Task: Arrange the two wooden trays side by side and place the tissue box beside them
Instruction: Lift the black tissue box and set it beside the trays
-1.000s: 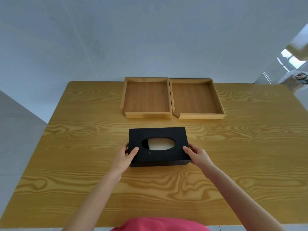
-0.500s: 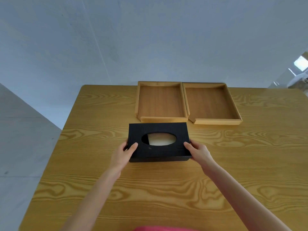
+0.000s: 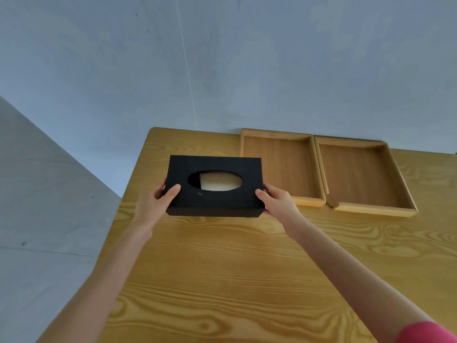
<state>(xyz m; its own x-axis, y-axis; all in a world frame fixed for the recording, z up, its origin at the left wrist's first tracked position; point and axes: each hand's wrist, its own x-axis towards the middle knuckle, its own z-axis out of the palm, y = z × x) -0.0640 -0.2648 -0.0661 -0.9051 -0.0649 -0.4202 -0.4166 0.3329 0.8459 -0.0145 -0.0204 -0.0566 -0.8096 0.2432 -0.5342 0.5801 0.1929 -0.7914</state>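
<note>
The black tissue box (image 3: 217, 201), with an oval opening showing white tissue, is held above the wooden table between both hands. My left hand (image 3: 155, 206) grips its left end and my right hand (image 3: 277, 204) grips its right end. Two shallow wooden trays lie side by side against the table's far edge: the left tray (image 3: 279, 167) and the right tray (image 3: 358, 174), their long sides touching. The box hangs just left of the left tray and overlaps that tray's near-left corner in view.
The table (image 3: 235, 280) has its left edge close under the box, with grey floor (image 3: 49, 219) beyond it. A pale wall (image 3: 247, 58) rises right behind the trays. Bare tabletop lies between the trays and the table's far-left corner.
Both hands have carried the tissue box up and leftward, from in front of the trays to the left tray's left side. The view has swung left too.
</note>
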